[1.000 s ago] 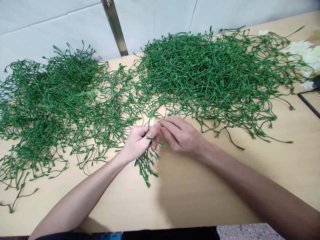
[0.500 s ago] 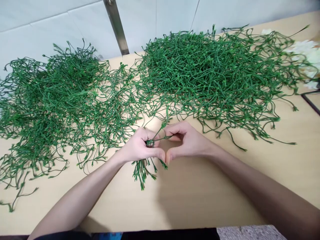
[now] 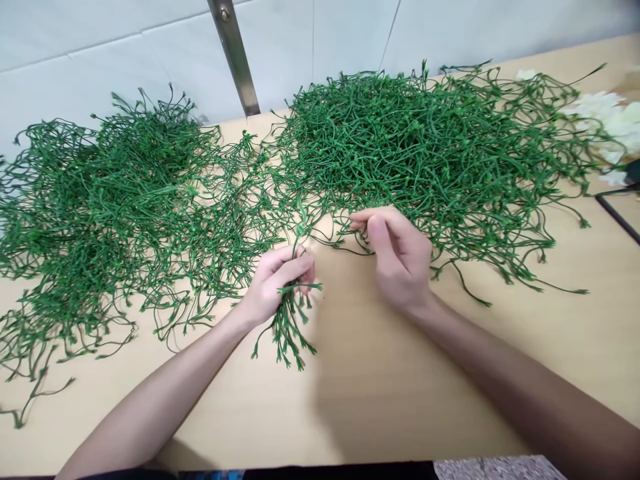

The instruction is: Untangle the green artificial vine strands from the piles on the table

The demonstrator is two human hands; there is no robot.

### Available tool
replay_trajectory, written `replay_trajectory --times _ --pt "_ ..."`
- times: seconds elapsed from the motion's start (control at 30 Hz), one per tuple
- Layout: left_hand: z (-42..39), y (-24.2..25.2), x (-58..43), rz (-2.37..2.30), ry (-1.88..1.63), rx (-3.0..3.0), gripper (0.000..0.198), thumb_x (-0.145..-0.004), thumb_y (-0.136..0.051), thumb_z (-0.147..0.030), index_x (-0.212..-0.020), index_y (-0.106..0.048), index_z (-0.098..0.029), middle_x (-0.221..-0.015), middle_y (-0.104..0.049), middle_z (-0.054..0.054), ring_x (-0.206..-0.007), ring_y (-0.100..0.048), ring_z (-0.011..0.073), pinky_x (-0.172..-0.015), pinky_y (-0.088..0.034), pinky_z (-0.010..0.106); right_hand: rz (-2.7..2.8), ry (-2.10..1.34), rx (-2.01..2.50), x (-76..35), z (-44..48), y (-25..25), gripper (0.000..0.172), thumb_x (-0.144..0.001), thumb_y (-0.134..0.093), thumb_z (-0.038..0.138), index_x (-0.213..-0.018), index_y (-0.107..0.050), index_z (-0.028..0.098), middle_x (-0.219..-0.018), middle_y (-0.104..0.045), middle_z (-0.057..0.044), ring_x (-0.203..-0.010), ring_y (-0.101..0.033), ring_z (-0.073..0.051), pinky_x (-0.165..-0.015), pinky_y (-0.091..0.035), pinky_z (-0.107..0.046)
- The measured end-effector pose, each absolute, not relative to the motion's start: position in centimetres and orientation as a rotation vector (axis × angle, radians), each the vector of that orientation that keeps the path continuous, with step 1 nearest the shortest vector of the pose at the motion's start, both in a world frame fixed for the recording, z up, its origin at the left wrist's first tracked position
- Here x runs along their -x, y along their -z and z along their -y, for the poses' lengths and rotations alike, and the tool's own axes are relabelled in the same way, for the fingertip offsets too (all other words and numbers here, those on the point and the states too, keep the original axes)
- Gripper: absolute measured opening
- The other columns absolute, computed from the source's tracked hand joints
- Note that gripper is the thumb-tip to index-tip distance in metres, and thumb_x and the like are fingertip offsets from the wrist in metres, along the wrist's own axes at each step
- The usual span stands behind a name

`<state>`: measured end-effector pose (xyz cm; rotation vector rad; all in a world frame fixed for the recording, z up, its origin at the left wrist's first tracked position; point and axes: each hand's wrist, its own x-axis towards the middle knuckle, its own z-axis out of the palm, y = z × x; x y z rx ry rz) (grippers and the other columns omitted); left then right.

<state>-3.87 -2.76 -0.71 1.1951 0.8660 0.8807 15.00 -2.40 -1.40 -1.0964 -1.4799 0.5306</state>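
My left hand point(image 3: 283, 277) is closed around a bunch of green plastic flower stems point(image 3: 290, 333). Their forked light-green tips hang down below the fist, and one stem lies crosswise under the thumb. Further stem ends stick out above the fingers. To the right, my right hand point(image 3: 397, 257) hovers at the front edge of the larger stem pile point(image 3: 410, 147). Its fingers are loosely bent with the thumb apart, and nothing shows between them.
A second heap of green stems point(image 3: 115, 193) spreads over the left side of the wooden table point(image 3: 410, 407). White artificial flowers point(image 3: 610, 123) lie at the far right, near a dark bar point(image 3: 617, 217). Behind stands a tiled wall point(image 3: 345, 33) with a metal strip point(image 3: 235, 57).
My right hand has parted from the left, moving right and up toward the larger pile. My left hand has turned slightly, still gripping the stems.
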Motion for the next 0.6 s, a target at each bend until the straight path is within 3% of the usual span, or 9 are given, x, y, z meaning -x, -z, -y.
replay_trajectory --times 0.13,0.3,0.43,0.6 --pt "2.57 0.44 3.84 -0.902 -0.869 -1.263 0.032 -0.090 -0.053 -0.037 -0.066 -0.059 -0.016 -0.063 -0.055 0.002 -0.061 -0.050 0.0145 -0.058 -0.038 0.028 1.535 -0.149 1.304 -15.16 2.06 1.73 0.016 -0.094 -0.053 0.022 -0.099 -0.067 0.026 -0.103 -0.071 -0.006 -0.101 -0.059 -0.024 -0.091 -0.040 -0.045" --pt "2.42 0.19 3.86 -1.037 -0.909 -1.562 0.036 -0.094 -0.048 -0.038 -0.076 -0.072 -0.018 -0.077 -0.056 0.004 -0.080 -0.052 0.0178 -0.079 -0.041 0.032 1.598 0.162 1.367 -15.19 2.12 1.98 0.010 -0.089 -0.061 0.021 -0.090 -0.069 0.027 -0.109 -0.072 -0.004 -0.103 -0.052 -0.029 -0.088 -0.037 -0.049" --pt "2.47 0.19 3.53 -1.075 -0.875 -1.558 0.030 -0.091 -0.054 -0.041 -0.085 -0.074 -0.020 -0.070 -0.055 0.002 -0.068 -0.049 0.0142 -0.066 -0.040 0.029 1.641 0.295 1.215 -15.23 2.23 1.92 0.012 -0.085 -0.064 0.017 -0.091 -0.068 0.028 -0.110 -0.071 -0.005 -0.107 -0.052 -0.031 -0.087 -0.039 -0.050" --pt "2.42 0.35 2.93 -0.963 -0.961 -1.308 0.024 -0.077 -0.073 -0.039 -0.085 -0.069 -0.017 -0.063 -0.054 -0.003 -0.054 -0.044 0.0083 -0.053 -0.037 0.023 1.830 0.094 0.785 -14.94 2.53 1.95 0.025 -0.081 -0.069 0.013 -0.102 -0.064 0.025 -0.084 -0.073 -0.003 -0.081 -0.062 -0.021 -0.072 -0.048 -0.038"
